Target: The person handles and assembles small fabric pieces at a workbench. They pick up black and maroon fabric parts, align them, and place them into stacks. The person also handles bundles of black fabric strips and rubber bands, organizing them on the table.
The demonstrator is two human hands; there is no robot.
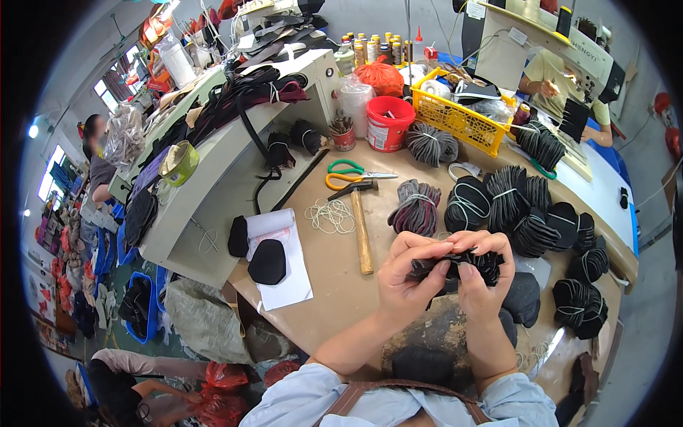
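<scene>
My left hand point(413, 274) and my right hand point(486, 285) are raised close together over the near part of the table. Between them they grip a stack of small black fabric pieces point(488, 266), thumbs on the near side and fingers over the top. Part of the stack is hidden behind my fingers. Beneath my forearms lies a worn, stained block point(413, 333) with a dark pad point(423, 364) on it. Loose black rounded pieces point(523, 299) rest beside my right wrist. Just beyond my hands stands a tied grey and maroon bundle point(415, 206).
Several tied black bundles point(509, 199) crowd the right side. A hammer point(361, 231), scissors point(359, 176), loose pale elastic bands point(331, 215) and black pieces on paper point(267, 262) lie left. Behind are a red bucket point(389, 124) and yellow crate point(459, 121). A co-worker point(562, 85) sits at a sewing machine.
</scene>
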